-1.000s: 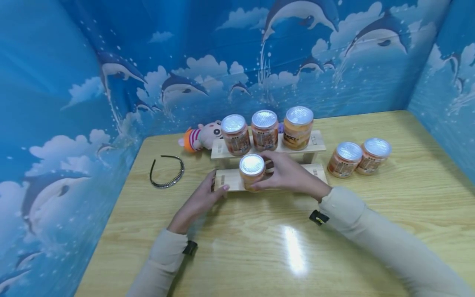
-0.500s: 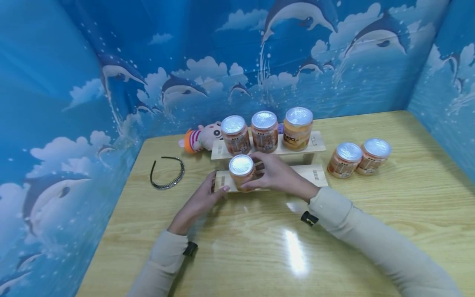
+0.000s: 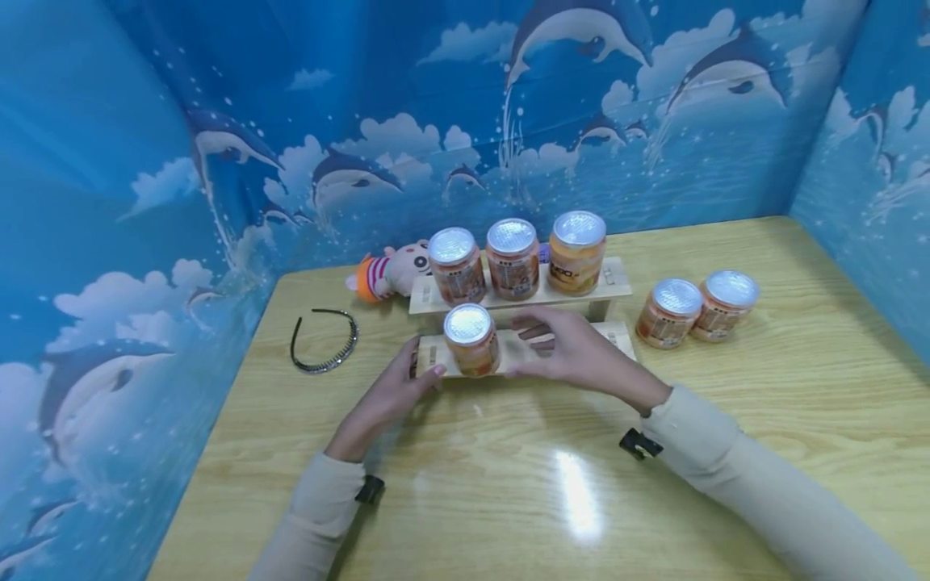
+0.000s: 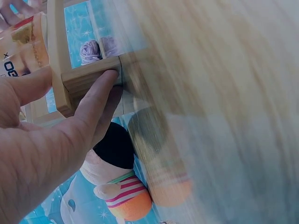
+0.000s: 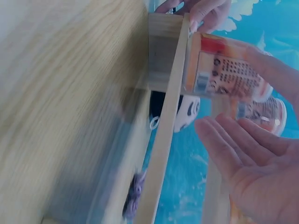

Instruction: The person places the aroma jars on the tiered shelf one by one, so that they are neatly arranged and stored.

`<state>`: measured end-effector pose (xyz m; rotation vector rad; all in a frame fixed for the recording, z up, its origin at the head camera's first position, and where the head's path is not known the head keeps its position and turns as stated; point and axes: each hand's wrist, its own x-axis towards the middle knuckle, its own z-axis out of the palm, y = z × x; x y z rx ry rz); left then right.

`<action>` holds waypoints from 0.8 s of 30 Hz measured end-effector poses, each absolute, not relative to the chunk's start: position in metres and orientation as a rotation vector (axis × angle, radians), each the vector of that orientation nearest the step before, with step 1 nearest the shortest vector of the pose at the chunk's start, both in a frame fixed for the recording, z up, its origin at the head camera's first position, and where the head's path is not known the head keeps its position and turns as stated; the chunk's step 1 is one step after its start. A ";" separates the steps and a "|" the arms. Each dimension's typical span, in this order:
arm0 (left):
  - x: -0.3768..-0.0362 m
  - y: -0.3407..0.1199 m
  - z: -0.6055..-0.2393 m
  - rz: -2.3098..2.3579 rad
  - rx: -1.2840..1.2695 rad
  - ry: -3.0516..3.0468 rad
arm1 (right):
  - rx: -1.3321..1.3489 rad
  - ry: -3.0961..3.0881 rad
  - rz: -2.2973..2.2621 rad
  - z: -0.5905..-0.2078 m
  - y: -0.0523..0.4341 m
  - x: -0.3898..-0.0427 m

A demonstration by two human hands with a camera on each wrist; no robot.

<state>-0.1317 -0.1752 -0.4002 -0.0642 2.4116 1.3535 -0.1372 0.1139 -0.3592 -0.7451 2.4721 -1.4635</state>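
Jar stands upright on lower step of wooden rack, toward its left end. Right hand just right of the jar, fingers straight and released, gripping nothing. Left hand at rack's left end, fingers flat, pressing the wood. Three jars on upper step; two more on table.

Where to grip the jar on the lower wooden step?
Probably the jar by its label wall below the silver lid, coming from its right: it stands upright, the right hand is open beside it, and the left hand blocks the left end.
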 end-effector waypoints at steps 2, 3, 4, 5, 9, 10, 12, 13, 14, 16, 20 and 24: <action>-0.131 -0.176 -0.400 1.352 -0.061 2.413 | -0.721 2.491 -1.464 -0.358 0.124 -0.132; -0.131 -0.176 -0.400 1.353 -0.059 2.413 | -0.705 2.499 -1.464 -0.358 0.130 -0.129; -0.131 -0.176 -0.401 1.352 -0.050 2.416 | -0.690 2.508 -1.464 -0.357 0.135 -0.126; -0.131 -0.176 -0.401 1.352 -0.048 2.417 | -0.674 2.522 -1.454 -0.356 0.141 -0.123; -0.132 -0.175 -0.401 1.363 -0.035 2.414 | -0.635 2.597 -1.420 -0.353 0.167 -0.110; -0.131 -0.175 -0.401 1.362 -0.033 2.415 | -0.628 2.622 -1.415 -0.353 0.173 -0.107; -0.131 -0.175 -0.401 1.361 -0.037 2.415 | -0.622 2.681 -1.406 -0.352 0.186 -0.102; -0.131 -0.175 -0.401 1.358 -0.043 2.415 | -0.618 2.710 -1.402 -0.351 0.193 -0.099; -0.131 -0.175 -0.401 1.355 -0.050 2.415 | -0.612 2.749 -1.396 -0.351 0.199 -0.096; -0.131 -0.176 -0.401 1.353 -0.047 2.415 | -0.586 2.826 -1.388 -0.352 0.212 -0.091; -0.132 -0.176 -0.401 1.365 -0.033 2.407 | -0.482 2.931 -1.386 -0.354 0.239 -0.085; -0.132 -0.177 -0.403 1.386 -0.018 2.396 | -0.321 2.968 -1.397 -0.355 0.264 -0.083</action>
